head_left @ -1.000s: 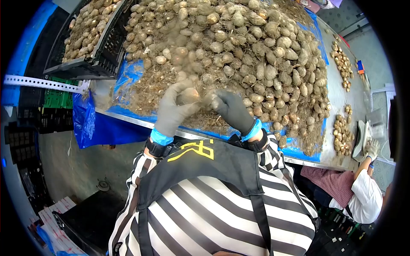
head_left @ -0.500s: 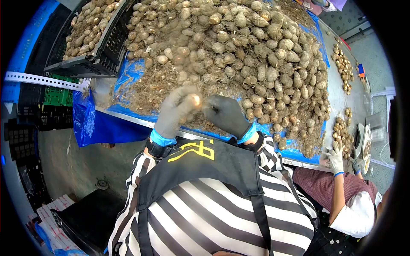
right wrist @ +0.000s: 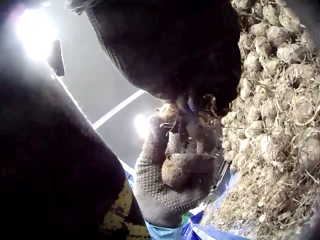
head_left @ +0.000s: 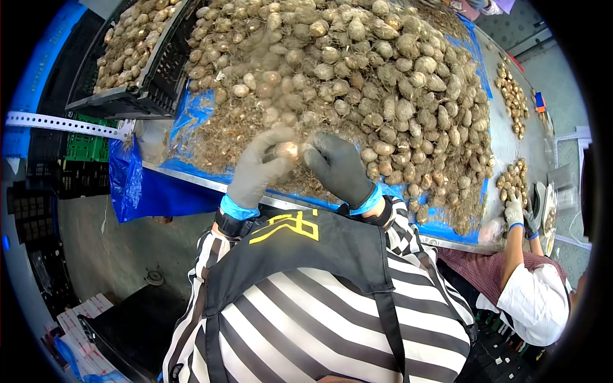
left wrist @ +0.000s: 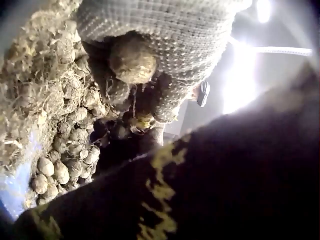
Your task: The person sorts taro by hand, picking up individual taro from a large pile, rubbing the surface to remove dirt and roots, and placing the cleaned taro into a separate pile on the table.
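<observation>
My left hand (head_left: 260, 165), in a grey dotted glove, grips a brown taro (head_left: 287, 150) with a pale end. In the left wrist view a rounded taro (left wrist: 132, 60) shows against the glove's palm, with stringy roots below it. My right hand (head_left: 341, 167), in a dark grey glove, has its fingers curled and its fingertips right at the end of the taro. The right wrist view shows the left glove (right wrist: 160, 195) around a taro (right wrist: 175, 171), and a second pale brown piece (right wrist: 169, 112) at its fingertips, where the dark right glove (right wrist: 170, 45) meets it.
A large heap of hairy taros (head_left: 396, 83) covers the table before me, over loose roots and blue sheeting (head_left: 195, 118). A black crate (head_left: 153, 80) of taros stands at the left. Small piles (head_left: 511, 96) lie on the right, where another person (head_left: 530, 287) works.
Both hands stay close together over the table edge, turning the taro slightly between them. The other person's hands have moved from the tray at the right to the nearest small pile.
</observation>
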Available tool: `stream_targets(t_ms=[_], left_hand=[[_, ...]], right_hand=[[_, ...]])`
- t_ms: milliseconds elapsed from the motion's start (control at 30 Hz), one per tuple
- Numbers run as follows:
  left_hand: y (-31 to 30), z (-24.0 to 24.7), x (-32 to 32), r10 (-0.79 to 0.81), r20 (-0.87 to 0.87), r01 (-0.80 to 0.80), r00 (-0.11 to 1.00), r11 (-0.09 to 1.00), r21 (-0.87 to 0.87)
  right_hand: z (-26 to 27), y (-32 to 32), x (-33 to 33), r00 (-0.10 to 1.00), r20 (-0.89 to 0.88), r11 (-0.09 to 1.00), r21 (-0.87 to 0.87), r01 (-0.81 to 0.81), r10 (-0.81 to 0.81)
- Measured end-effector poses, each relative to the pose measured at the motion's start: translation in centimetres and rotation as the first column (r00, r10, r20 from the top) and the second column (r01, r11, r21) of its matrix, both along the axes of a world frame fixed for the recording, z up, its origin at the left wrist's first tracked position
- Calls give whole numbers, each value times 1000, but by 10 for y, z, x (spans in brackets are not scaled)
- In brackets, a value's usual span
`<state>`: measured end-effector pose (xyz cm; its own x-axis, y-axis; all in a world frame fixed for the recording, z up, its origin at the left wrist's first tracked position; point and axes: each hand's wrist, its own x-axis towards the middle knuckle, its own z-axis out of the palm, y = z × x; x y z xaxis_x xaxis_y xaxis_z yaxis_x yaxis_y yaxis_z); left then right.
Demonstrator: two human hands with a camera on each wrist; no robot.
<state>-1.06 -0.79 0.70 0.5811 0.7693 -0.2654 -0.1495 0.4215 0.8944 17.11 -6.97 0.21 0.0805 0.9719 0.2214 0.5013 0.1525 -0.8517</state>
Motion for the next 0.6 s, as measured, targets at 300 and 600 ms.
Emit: stream_targets(t_ms=[300, 600], left_hand=[[2, -4, 3, 40, 68, -45, 997, 997, 65], [-2, -1, 4, 20, -121, -13, 992, 998, 62]], right_hand=[[-25, -1, 18, 988, -69, 985, -117, 127, -136], [-16, 7, -6, 987, -79, 990, 14, 141, -139]])
